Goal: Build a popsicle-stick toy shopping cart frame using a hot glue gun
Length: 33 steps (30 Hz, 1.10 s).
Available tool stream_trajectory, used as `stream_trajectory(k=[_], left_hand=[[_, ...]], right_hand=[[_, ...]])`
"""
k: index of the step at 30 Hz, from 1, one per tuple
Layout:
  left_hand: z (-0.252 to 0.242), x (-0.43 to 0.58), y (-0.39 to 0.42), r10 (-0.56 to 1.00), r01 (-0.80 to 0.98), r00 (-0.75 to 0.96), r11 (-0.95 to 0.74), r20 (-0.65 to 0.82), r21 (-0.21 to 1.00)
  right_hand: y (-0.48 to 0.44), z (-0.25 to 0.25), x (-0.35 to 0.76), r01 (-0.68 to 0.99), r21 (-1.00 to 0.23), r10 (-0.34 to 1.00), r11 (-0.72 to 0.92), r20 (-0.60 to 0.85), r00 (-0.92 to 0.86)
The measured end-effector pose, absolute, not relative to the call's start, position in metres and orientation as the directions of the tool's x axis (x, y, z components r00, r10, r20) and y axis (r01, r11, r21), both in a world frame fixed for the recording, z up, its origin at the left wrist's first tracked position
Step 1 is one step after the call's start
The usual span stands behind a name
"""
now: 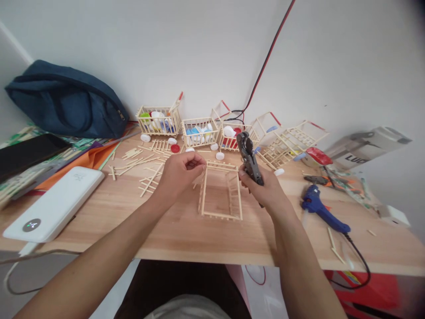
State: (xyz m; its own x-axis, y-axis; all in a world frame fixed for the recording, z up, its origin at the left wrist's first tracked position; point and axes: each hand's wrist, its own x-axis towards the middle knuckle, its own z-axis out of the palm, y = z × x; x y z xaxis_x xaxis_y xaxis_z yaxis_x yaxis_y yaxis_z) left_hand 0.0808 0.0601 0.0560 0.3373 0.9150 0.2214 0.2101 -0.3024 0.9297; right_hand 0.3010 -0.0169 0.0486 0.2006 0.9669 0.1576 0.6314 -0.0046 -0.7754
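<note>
A small open frame of thin wooden sticks stands on the table between my hands, with slatted sides. My left hand is closed in a pinch, its fingertips at the frame's far left corner. My right hand is wrapped around black pliers, which point up and away from me. The thumb of that hand is beside the frame's far right corner. Beyond my hands stand several small stick carts with white wheels, among them one filled cart and a tilted cart.
Loose sticks lie left of my left hand. A blue glue gun with a cable is at the right. A white power bank, a phone and a blue bag occupy the left. A wall closes off the back.
</note>
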Motion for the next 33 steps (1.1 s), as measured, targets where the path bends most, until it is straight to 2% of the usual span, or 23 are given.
stream_trajectory(k=[19, 22, 24, 26, 29, 33], left_hand=[[0.058, 0.075, 0.059, 0.914, 0.224, 0.344, -0.304, 0.217, 0.926], [0.066, 0.074, 0.053, 0.86, 0.312, 0.317, -0.492, 0.399, 0.813], [0.072, 0.078, 0.046, 0.754, 0.365, 0.348, -0.657, 0.558, 0.66], [0.079, 0.086, 0.038, 0.646, 0.372, 0.421, -0.763, 0.637, 0.529], [0.084, 0.1, 0.027, 0.578, 0.379, 0.5, -0.816, 0.645, 0.437], [0.084, 0.111, 0.02, 0.583, 0.416, 0.538, -0.812, 0.609, 0.409]], right_hand=[[-0.017, 0.05, 0.302, 0.495, -0.868, 0.97, -0.046, 0.079, 0.229], [-0.021, 0.055, 0.299, 0.467, -0.883, 0.967, -0.04, 0.083, 0.239], [-0.025, 0.06, 0.296, 0.469, -0.883, 0.965, -0.028, 0.098, 0.242], [-0.03, 0.067, 0.293, 0.491, -0.871, 0.967, -0.006, 0.12, 0.225], [-0.037, 0.077, 0.286, 0.553, -0.832, 0.972, 0.047, 0.166, 0.167], [-0.043, 0.083, 0.277, 0.616, -0.783, 0.966, 0.088, 0.217, 0.138]])
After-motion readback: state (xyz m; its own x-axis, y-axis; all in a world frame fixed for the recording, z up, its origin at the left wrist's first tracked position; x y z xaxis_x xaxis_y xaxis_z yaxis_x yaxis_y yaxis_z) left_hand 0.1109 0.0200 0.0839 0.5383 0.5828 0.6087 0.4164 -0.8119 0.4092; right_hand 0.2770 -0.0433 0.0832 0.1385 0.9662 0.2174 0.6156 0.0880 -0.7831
